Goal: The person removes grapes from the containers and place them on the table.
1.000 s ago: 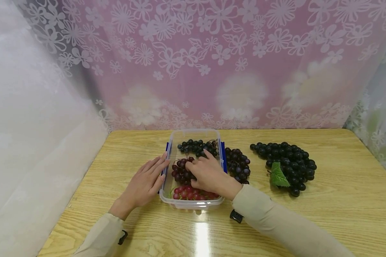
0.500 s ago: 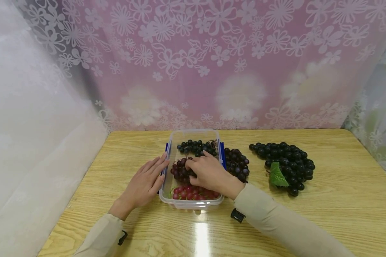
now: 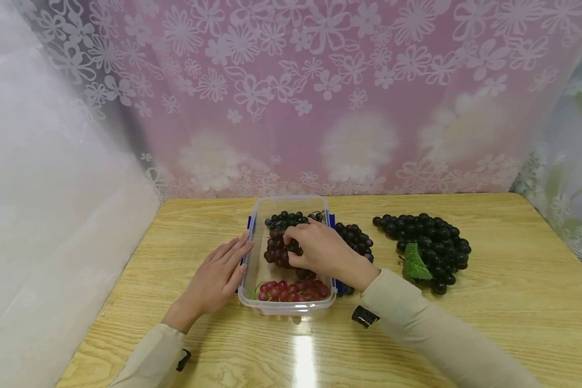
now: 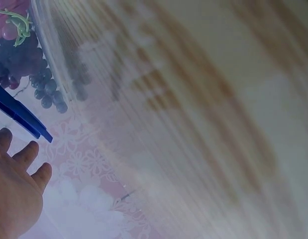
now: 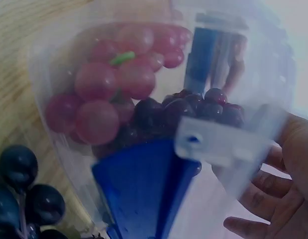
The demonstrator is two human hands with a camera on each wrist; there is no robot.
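A clear plastic container (image 3: pixel 291 307) with blue side latches (image 5: pixel 144 189) stands lidless on the table. My right hand (image 3: pixel 322 250) reaches over its right rim and pinches a bunch of dark red grapes (image 3: pixel 275 252) in the middle; its fingers hide part of the bunch. Bright red grapes (image 3: pixel 291 292) lie at the near end, blue-black grapes (image 3: pixel 285 221) at the far end. Along the left wall, my left hand (image 3: pixel 213 277) rests its extended fingers against the side. The left wrist view shows that hand's fingertips (image 4: pixel 43 174) beside the blue latch (image 4: pixel 24 114).
Right of the container, a dark purple grape bunch (image 3: pixel 359 237) lies against its side. Farther right sits a large black grape bunch (image 3: pixel 431 242) with a green leaf (image 3: pixel 415 262). A floral curtain (image 3: pixel 281 108) hangs behind the wooden table (image 3: pixel 184 231).
My right hand has raised the dark red bunch slightly and shifted it away from the near end, baring more of the bright red grapes. The left hand stays against the container.
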